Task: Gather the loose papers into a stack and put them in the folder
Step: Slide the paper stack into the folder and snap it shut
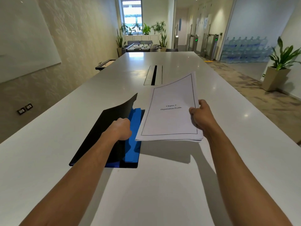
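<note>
Just left of the right hand (pixel 201 117), whose grip pinches the stack of papers (pixel 171 111) at its right edge, the sheets hang gathered above the white surface (pixel 162 185). Gathering looks done; filing is not. Beside that, the left hand (pixel 120 128) has its grip closed on the black cover (pixel 104 132) of the folder (pixel 132 152), lifting it. Under the cover I see only a blue inner leaf, no loose sheets inside.

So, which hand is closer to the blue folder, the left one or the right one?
Left. The left hand has its grip on the folder, lifting its dark cover. The right hand is off to the folder's right, holding the stack of papers by its right edge.
</note>
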`<state>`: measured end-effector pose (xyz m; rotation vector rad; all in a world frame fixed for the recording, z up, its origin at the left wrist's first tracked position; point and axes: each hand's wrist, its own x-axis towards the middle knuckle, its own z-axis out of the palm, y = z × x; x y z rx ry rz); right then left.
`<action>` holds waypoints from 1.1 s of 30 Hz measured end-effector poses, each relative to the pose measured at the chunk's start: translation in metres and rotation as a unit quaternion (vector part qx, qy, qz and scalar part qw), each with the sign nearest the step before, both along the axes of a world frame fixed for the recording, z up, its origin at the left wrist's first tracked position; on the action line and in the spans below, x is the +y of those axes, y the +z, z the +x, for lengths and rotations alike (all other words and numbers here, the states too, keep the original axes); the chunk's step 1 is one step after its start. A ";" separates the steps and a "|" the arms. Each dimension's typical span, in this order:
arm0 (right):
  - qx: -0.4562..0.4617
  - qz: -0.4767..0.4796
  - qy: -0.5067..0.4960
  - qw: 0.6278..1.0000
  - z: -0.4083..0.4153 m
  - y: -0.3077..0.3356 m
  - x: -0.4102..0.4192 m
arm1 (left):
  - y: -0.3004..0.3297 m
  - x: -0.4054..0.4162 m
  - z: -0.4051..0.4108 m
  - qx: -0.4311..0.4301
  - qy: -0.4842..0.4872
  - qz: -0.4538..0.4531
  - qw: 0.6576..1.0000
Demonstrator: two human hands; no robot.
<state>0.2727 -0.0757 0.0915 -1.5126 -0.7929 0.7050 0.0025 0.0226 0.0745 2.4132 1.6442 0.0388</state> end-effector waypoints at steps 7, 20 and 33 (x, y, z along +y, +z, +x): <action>-0.116 -0.016 -0.004 0.993 -0.038 -0.013 0.012 | 0.012 -0.008 0.015 -0.015 -0.019 0.004 1.000; -0.091 -0.091 0.069 0.989 -0.056 -0.025 0.011 | 0.013 -0.026 0.039 -0.010 -0.014 0.022 1.000; -0.111 -0.127 0.105 0.980 -0.092 -0.041 0.030 | 0.023 -0.050 0.066 -0.013 -0.038 0.027 0.999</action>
